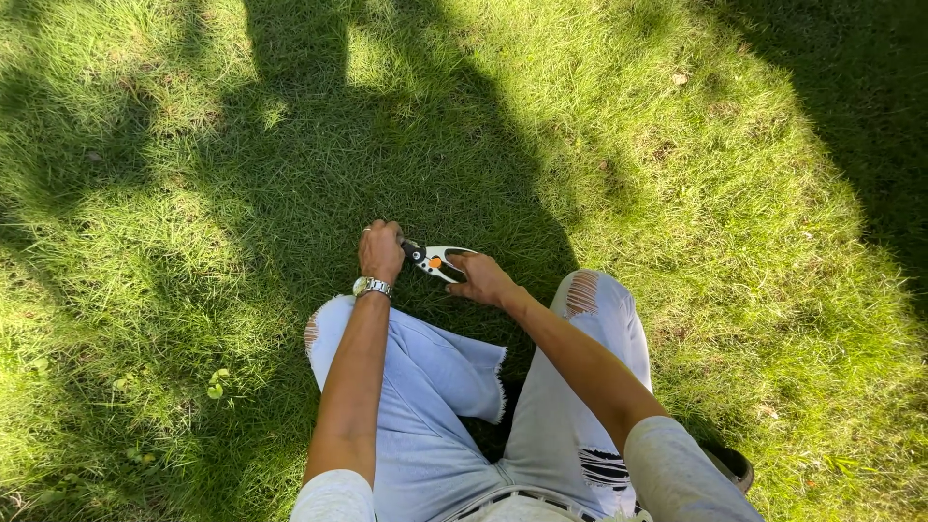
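Sunny lawn (677,193) with big shadows, knees in ripped jeans (435,387) below, right hand (483,280) gripping garden shears (437,261), left hand (381,249) clenched at the blade end.

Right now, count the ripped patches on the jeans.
3. One on the knee under the left hand, beside the wristwatch; one on the other knee near the right hand; one on the thigh. The arms may hide others.
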